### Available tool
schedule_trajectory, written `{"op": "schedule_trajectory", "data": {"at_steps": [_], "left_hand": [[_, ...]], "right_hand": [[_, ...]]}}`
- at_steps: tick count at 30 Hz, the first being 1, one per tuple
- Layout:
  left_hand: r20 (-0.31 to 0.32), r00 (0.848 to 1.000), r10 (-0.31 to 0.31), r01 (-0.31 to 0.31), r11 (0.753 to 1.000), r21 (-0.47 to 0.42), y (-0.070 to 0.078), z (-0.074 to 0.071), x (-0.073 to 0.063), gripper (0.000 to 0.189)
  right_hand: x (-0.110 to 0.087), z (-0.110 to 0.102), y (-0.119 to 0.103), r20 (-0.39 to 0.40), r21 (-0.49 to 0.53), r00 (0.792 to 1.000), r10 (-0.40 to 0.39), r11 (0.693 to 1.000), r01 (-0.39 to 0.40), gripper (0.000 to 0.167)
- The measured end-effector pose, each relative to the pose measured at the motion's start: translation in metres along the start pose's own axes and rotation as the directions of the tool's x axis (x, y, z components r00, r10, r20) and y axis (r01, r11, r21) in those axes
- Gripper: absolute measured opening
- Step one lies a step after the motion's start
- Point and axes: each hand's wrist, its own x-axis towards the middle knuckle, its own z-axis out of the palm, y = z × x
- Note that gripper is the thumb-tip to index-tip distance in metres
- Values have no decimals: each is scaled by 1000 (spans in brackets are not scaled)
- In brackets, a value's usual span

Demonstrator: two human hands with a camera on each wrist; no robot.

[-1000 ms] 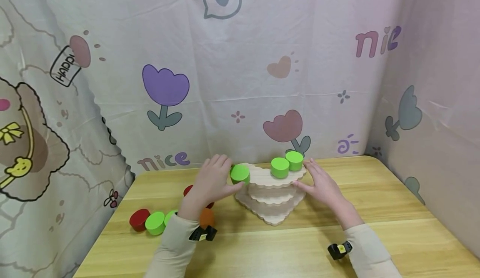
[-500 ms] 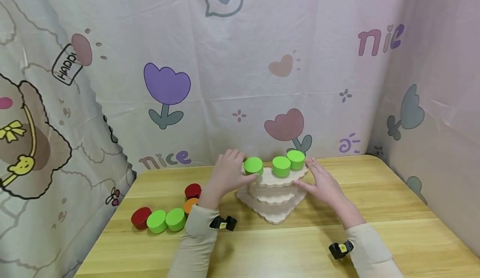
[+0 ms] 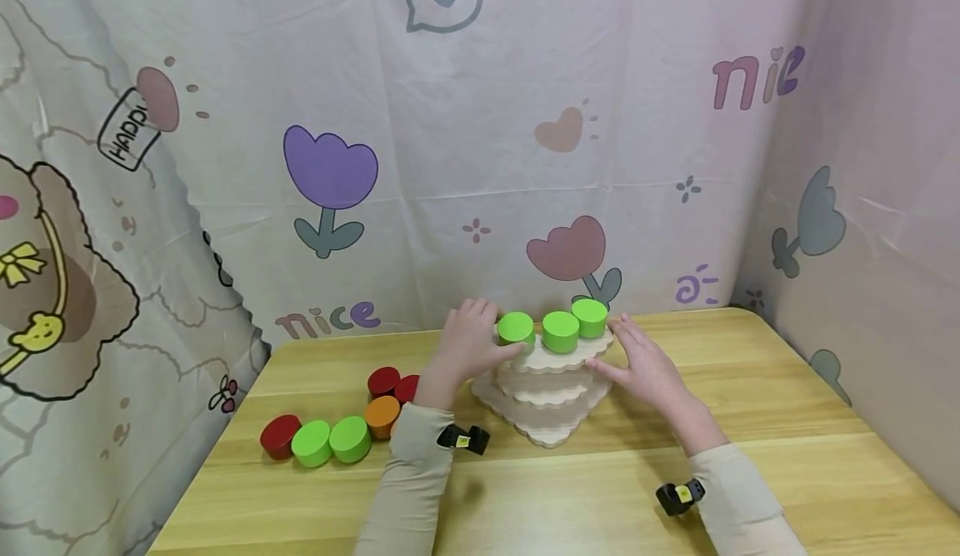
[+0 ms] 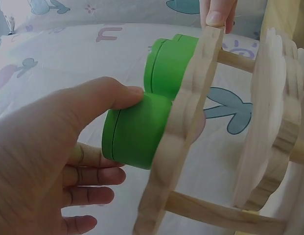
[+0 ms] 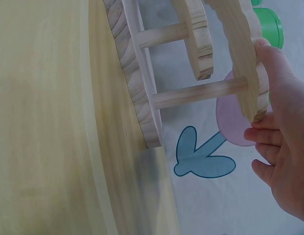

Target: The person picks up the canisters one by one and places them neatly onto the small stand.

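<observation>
A tiered wooden stand (image 3: 552,363) with scalloped edges rises at the back middle of the table, its tiers joined by round posts (image 5: 203,93). My left hand (image 3: 467,343) pinches a green cylinder block (image 4: 139,132) between thumb and fingers, its base against the top tier's left part. Two more green blocks (image 3: 560,333) sit beside it on that tier. In the right wrist view, my right hand (image 5: 291,132) grips the top tier's right end, thumb on the upper face and fingers around its edge.
Left on the wooden table (image 3: 570,506) lie a red block (image 3: 281,437), two green blocks (image 3: 332,441), an orange block (image 3: 382,417) and two red ones (image 3: 384,382). My left sleeve (image 3: 408,481) partly covers that group. A printed cloth (image 3: 450,122) hangs behind.
My left hand has moved right with the green block, from the top tier's left end to nearer the other two. The right hand has kept its place.
</observation>
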Motion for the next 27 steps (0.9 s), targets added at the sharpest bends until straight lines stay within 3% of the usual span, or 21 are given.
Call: {"op": "schedule_trajectory", "data": {"at_steps": [12,27], "left_hand": [[2,1000,14,-14,1000,-22,1,10,8,56],[-6,1000,29,-29,1000,-1,4,11,9,61]], "right_hand": [[1,0,0,-3,-4,1000,-8,1000,8,90],[1,0,0,-4,-2,1000,-8,1000,8,90]]}}
